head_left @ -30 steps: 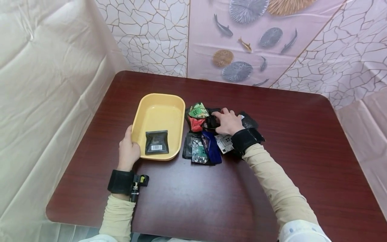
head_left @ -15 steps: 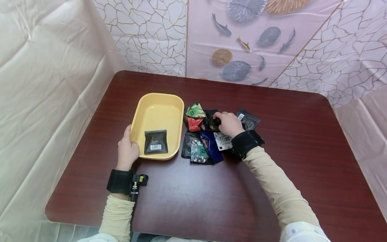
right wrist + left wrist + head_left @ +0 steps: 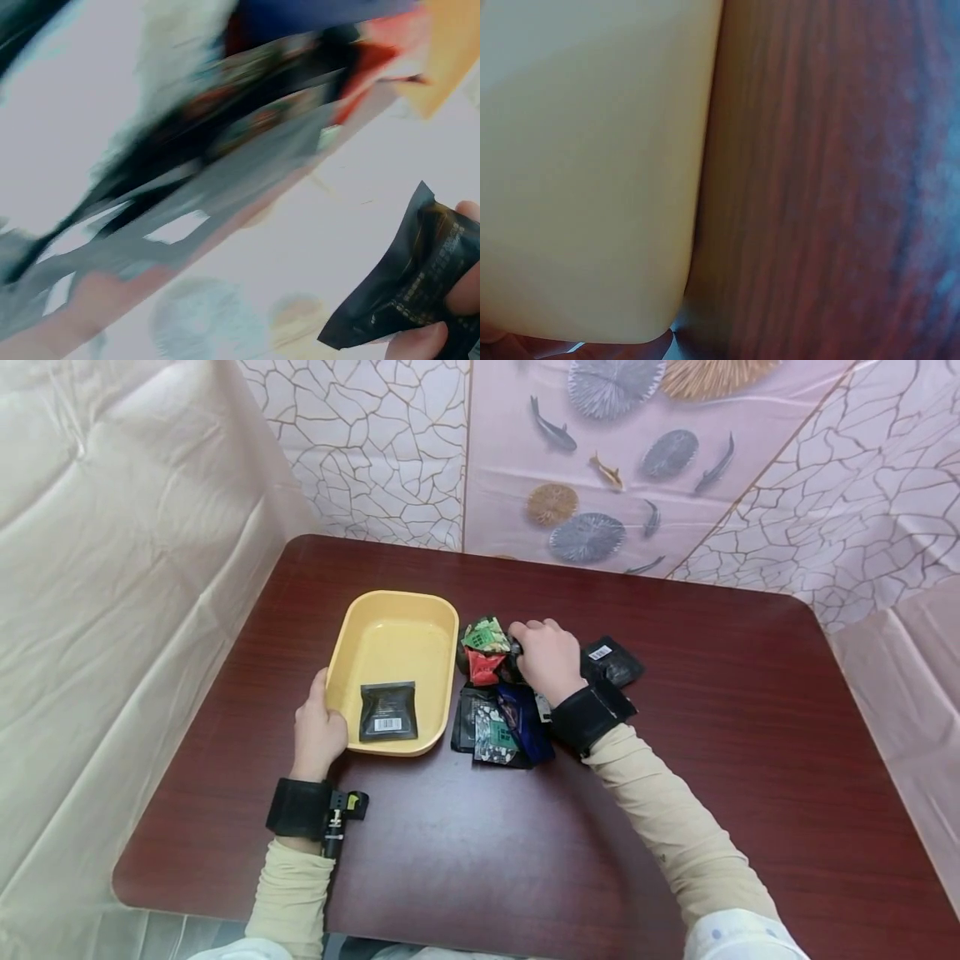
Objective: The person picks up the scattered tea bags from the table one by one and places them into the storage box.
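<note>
Seeing smooth, shiny plastic in the tray (image 3: 397, 643) at left, creased, faintly glossy film on the held packet (image 3: 409, 281), and polished wood grain across the table (image 3: 750, 710). Noticing crumpled, satiny cloth on the left hanging (image 3: 135, 585) and gathered matt fabric on the sleeves (image 3: 678, 818).

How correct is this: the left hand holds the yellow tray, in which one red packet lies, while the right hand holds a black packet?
One detail is wrong: the packet in the yellow tray is black, as the head view shows. The left hand holds the tray and the right hand a black packet.
</note>
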A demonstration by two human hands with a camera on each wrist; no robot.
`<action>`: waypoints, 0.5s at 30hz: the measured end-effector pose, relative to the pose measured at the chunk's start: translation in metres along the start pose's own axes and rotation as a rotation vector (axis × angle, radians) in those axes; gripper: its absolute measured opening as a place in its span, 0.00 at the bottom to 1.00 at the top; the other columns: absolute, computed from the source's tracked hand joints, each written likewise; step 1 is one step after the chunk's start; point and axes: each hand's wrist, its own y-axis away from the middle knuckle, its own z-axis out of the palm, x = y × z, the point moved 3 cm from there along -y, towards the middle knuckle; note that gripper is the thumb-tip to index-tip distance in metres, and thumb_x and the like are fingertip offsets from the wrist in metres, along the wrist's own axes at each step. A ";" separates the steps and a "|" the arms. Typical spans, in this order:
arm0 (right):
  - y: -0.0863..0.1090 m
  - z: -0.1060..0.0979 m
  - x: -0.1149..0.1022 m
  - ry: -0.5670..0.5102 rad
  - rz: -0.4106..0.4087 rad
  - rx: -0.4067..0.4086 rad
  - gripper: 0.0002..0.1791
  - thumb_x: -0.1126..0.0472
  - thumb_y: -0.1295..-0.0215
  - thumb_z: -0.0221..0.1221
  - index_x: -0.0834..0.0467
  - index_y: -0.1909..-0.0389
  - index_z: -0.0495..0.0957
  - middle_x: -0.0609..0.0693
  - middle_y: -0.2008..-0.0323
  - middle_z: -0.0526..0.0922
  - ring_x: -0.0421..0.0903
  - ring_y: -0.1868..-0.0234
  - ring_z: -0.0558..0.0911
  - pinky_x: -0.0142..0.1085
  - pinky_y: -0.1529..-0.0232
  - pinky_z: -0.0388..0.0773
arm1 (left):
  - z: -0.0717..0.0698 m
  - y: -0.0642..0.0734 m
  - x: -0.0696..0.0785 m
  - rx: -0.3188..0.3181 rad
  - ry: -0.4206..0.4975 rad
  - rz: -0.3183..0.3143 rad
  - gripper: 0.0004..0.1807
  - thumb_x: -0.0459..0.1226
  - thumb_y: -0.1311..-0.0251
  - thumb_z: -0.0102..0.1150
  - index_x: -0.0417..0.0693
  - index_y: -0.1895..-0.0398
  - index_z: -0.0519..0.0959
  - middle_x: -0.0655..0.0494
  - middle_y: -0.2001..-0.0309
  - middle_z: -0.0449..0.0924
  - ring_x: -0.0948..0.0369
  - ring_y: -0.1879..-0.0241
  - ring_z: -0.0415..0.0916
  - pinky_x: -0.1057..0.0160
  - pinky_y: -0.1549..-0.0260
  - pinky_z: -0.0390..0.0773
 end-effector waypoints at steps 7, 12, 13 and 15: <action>-0.011 -0.006 -0.049 -0.053 -0.098 -0.054 0.14 0.68 0.51 0.56 0.52 0.62 0.79 0.50 0.68 0.80 0.50 0.68 0.73 0.42 0.77 0.72 | 0.000 0.001 0.000 -0.010 0.004 -0.020 0.32 0.23 0.43 0.31 0.42 0.32 0.53 0.35 0.42 0.65 0.47 0.53 0.66 0.48 0.52 0.65; -0.016 -0.006 -0.077 -0.037 -0.144 -0.069 0.11 0.68 0.49 0.56 0.51 0.67 0.78 0.48 0.71 0.78 0.49 0.69 0.73 0.40 0.77 0.72 | 0.001 0.001 0.000 -0.016 0.010 -0.020 0.32 0.23 0.43 0.31 0.42 0.31 0.53 0.34 0.42 0.64 0.47 0.52 0.66 0.47 0.52 0.65; -0.016 -0.005 -0.082 -0.031 -0.155 -0.073 0.11 0.68 0.50 0.56 0.51 0.67 0.77 0.48 0.71 0.78 0.48 0.70 0.73 0.40 0.77 0.72 | 0.001 0.000 0.000 -0.015 0.012 -0.018 0.32 0.23 0.43 0.31 0.42 0.31 0.53 0.34 0.42 0.64 0.46 0.52 0.66 0.47 0.52 0.65; -0.018 -0.003 -0.091 -0.017 -0.177 -0.086 0.11 0.68 0.51 0.56 0.50 0.68 0.77 0.47 0.71 0.78 0.48 0.70 0.73 0.40 0.78 0.71 | 0.000 0.000 -0.001 -0.012 0.012 -0.011 0.32 0.23 0.43 0.31 0.41 0.32 0.53 0.33 0.42 0.64 0.46 0.52 0.66 0.47 0.52 0.65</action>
